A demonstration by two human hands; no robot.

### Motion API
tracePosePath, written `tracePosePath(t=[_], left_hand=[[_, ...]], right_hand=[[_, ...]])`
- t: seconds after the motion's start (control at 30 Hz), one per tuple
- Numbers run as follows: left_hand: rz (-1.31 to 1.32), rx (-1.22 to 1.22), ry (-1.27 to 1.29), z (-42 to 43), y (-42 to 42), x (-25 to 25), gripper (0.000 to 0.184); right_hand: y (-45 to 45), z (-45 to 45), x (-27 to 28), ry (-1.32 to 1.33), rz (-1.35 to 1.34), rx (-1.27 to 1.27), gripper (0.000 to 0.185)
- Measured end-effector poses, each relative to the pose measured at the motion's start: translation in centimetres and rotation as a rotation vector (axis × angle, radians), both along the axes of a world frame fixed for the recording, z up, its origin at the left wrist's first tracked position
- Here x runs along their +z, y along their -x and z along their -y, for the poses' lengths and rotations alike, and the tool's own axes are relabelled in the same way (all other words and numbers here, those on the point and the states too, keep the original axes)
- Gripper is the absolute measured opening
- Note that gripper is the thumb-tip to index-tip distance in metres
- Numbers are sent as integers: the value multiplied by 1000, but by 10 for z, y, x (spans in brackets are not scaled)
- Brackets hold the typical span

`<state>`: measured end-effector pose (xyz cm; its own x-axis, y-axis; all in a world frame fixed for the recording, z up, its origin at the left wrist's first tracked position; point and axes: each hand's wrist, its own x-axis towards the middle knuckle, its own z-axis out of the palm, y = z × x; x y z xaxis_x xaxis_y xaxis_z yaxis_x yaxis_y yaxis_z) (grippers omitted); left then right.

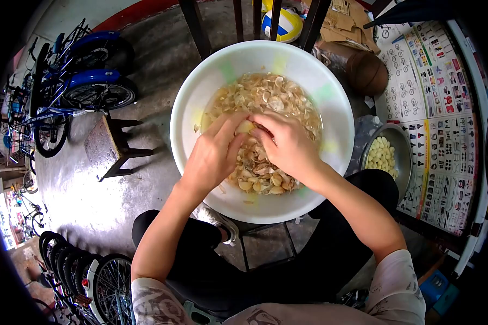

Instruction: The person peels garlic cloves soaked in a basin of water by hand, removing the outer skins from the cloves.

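Observation:
A large white basin [188, 103] holds water with many loose skins [276, 92] and unpeeled garlic cloves [260, 181] near its lower side. Over the middle of it, my left hand [214, 149] and my right hand [287, 142] meet at the fingertips. Between them is a pale yellowish garlic clove [245, 127], pinched by my left fingers. The fingers of my right hand are bent around something small and dark that I cannot make out. To the right, a metal bowl [408, 157] contains peeled white cloves [381, 156].
A wooden stool [104, 146] stands at the left, with blue bicycles [92, 81] beyond it. More bicycle wheels [114, 287] are at the lower left. Behind the basin are dark bars [238, 21], a ball [283, 26] and cardboard [344, 24]. Printed sheets [428, 119] cover the right side.

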<state>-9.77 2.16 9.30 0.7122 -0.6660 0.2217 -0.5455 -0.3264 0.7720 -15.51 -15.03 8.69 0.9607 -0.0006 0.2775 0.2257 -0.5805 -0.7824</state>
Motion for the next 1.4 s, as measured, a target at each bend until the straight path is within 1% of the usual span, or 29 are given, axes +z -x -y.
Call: tracePosePath(t=[0.03, 0.1, 0.13, 0.2, 0.23, 0.3, 0.33, 0.4, 0.43, 0.5, 0.53, 0.6, 0.63, 0.7, 0.73, 0.8, 0.83, 0.9, 1.03, 1.1, 1.23, 1.3, 1.33, 1.4], left_hand=[[-1, 0, -1, 1, 1, -2, 35], [47, 11, -27, 2, 0, -6, 37], [46, 10, -28, 3, 0, -7, 37], [33, 22, -18, 4, 1, -12, 37], [30, 19, -19, 4, 2, -15, 37], [79, 1, -141, 4, 5, -19, 52], [77, 0, -143, 4, 6, -19, 52], [226, -37, -204, 5, 8, -17, 60], [225, -38, -205, 6, 8, -19, 60], [303, -5, -182, 7, 8, -25, 48], [302, -2, -184, 6, 7, -25, 48], [250, -24, -175, 4, 6, -22, 46], [248, -23, -177, 3, 5, -21, 46], [316, -19, -171, 3, 4, -19, 44], [316, -20, -171, 2, 4, -17, 44], [376, -77, -244, 0, 4, -12, 54], [377, -78, -243, 0, 3, -10, 54], [453, -65, -265, 1, 4, -8, 52], [476, -84, -250, 0, 0, -6, 49], [472, -121, -252, -1, -3, -3, 45], [499, -126, -309, 1, -1, -2, 43], [501, -101, -333, 2, 2, -4, 43], [497, -104, -331, 3, 2, -4, 43], [509, -104, -319, 2, 2, -3, 43]], right_hand=[[1, -2, -2, -1, -1, 0, 18], [2, -5, -5, 233, -57, -44, 14], [1, -5, -7, 232, -59, -45, 14], [1, -4, -11, 395, -223, 47, 16], [1, -4, -10, 393, -227, 45, 16], [1, -4, -6, 392, -341, 108, 19], [2, -3, -8, 390, -343, 109, 19], [3, -3, -14, 353, -296, 98, 18], [3, -3, -13, 352, -297, 98, 18], [4, -4, -11, 357, -323, 54, 22], [4, -4, -13, 356, -323, 57, 22], [4, -5, -17, 164, -194, 40, 14], [4, -5, -15, 162, -196, 41, 14], [4, -5, -8, 24, -203, 31, 14], [3, -5, -9, 24, -203, 31, 14], [3, -5, -11, -24, -129, 23, 19], [3, -5, -10, -24, -129, 22, 19], [3, -8, -7, -134, -147, -18, 19], [3, -11, -11, -196, -124, -41, 18], [4, -12, -11, -212, -163, -58, 19], [4, -16, -11, -280, -225, -99, 19], [6, -17, -13, -382, -427, -139, 17], [6, -16, -14, -382, -430, -142, 17], [7, -15, -13, -508, -516, -102, 18]])
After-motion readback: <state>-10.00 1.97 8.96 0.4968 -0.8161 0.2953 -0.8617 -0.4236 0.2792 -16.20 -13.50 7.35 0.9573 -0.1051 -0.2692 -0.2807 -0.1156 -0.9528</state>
